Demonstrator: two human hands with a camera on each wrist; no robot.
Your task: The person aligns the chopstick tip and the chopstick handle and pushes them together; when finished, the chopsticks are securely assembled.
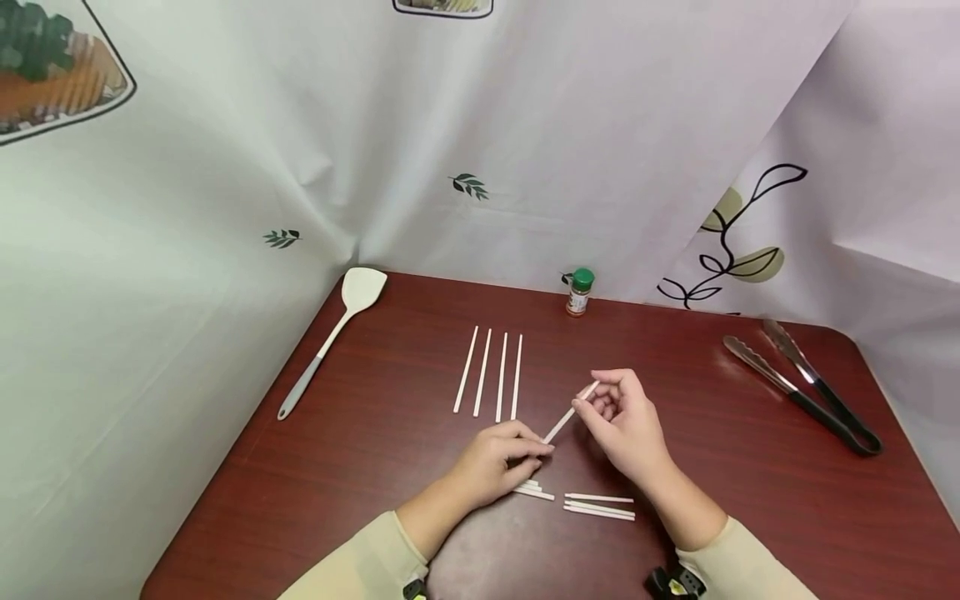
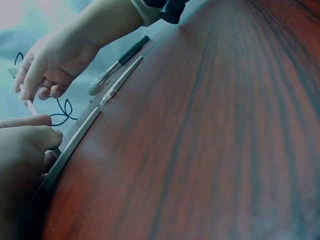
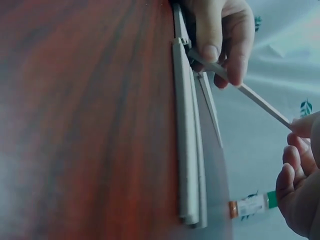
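Observation:
Between both hands a thin white stick (image 1: 559, 427) is held slanting over the table. My left hand (image 1: 491, 460) pinches its lower end between thumb and fingers. The upper end is pinched by my right hand (image 1: 628, 423), and in the right wrist view the stick (image 3: 262, 103) spans the gap between the two hands. Beyond the left hand, several like sticks (image 1: 482, 372) lie side by side, pointing away from me. Nearer me lie two small groups crosswise: one group of sticks (image 1: 600, 512) below the right hand, the other group (image 1: 536, 493) partly hidden under the left.
A white spatula (image 1: 330, 340) with a grey handle end lies at the table's left edge. A green-capped spice jar (image 1: 578, 293) stands at the back. Black-handled metal tongs (image 1: 806, 387) lie spread at the right. Printed cloth (image 1: 525, 233) hangs behind the dark red table (image 1: 345, 492).

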